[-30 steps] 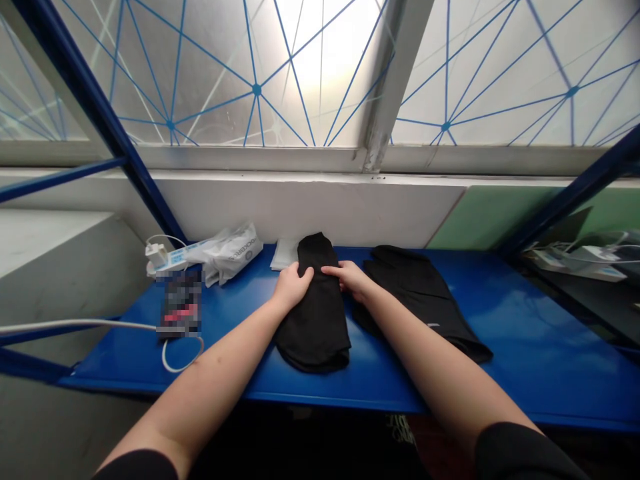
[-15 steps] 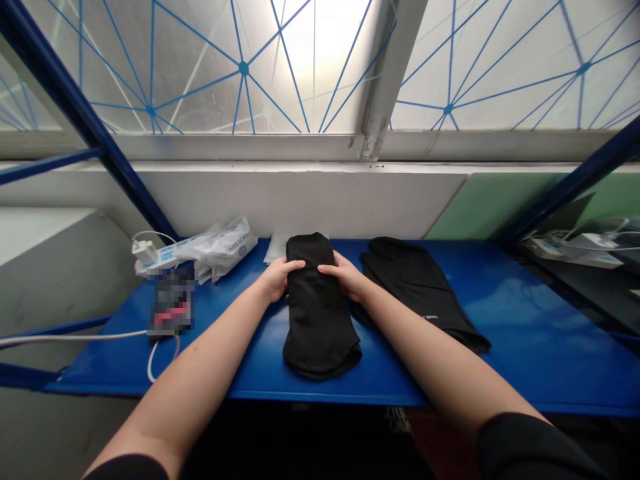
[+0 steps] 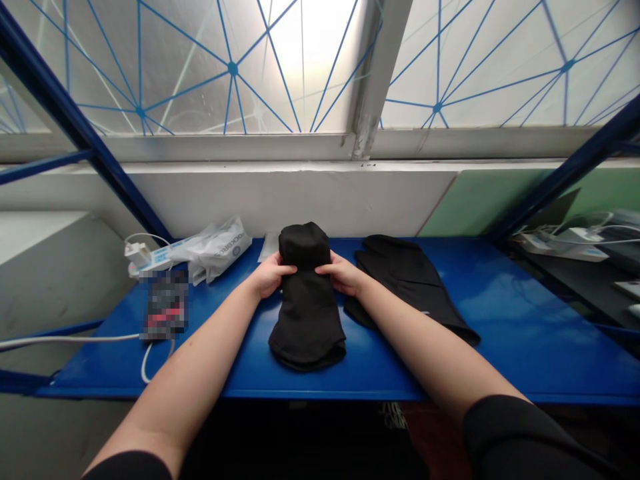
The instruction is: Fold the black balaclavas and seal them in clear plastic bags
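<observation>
Cloth: folded black fabric garment (image 3: 306, 313), lying lengthwise on a blue metal shelf (image 3: 500, 333)
Grip: left hand (image 3: 269, 275) and right hand (image 3: 344, 275) closed lightly on its upper sides
Handling: matched pressure from both sides held the layers aligned
Arms: both reached forward, wrists level, elbows low
Beside: second black garment (image 3: 410, 287), just right of the right hand

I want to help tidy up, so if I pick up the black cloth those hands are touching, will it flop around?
Probably yes. The black cloth looks soft, because it bunches where the left hand and right hand press it, so it would likely droop when lifted. It lies low and flat on the blue metal shelf, so it probably won't roll. It also looks light.
</observation>
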The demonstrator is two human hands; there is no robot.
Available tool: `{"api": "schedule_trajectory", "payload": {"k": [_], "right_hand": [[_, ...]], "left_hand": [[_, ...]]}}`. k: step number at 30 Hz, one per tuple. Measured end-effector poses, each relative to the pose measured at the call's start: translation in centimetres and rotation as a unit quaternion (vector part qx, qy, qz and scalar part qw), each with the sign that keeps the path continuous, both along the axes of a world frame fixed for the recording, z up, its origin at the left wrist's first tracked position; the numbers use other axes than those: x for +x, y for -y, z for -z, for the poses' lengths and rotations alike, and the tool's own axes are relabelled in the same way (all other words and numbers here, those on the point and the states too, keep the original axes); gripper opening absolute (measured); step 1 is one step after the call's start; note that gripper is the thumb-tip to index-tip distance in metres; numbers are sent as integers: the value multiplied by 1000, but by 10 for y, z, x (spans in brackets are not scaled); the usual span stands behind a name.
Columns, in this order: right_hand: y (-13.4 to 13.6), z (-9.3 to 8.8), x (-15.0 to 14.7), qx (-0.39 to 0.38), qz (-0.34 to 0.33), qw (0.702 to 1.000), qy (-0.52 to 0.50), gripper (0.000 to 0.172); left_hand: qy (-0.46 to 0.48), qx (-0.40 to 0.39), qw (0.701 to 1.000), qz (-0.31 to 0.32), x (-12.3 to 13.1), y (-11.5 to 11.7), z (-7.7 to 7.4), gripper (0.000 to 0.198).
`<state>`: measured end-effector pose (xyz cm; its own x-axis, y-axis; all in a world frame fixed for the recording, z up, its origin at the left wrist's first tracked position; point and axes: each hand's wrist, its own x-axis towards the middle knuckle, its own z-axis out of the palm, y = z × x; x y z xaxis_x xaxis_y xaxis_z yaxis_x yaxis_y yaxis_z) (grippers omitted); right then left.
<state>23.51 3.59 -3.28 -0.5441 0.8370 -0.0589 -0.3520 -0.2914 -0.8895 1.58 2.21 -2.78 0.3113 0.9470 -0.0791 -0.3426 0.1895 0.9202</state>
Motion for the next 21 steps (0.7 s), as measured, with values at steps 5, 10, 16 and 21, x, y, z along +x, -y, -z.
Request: {"api": "schedule_trajectory", "payload": {"k": [5,10,16,21], "right_hand": [[-7,5,-1,-2,-10,1000,-18,40],[-12,11,-3,-1,-3,1000,-12,26],[-11,6,-4,23,7,998,-57,15],[-8,-1,-5,33,3,998,-60,15]], "left_hand": [[13,16,999,-26,3,-2,-1,57],[9,40,998,-56,6,-2,0,47],[-7,25,999,-28,3,-5,3,24],[1,34,999,-26,4,-6,4,14]]}}
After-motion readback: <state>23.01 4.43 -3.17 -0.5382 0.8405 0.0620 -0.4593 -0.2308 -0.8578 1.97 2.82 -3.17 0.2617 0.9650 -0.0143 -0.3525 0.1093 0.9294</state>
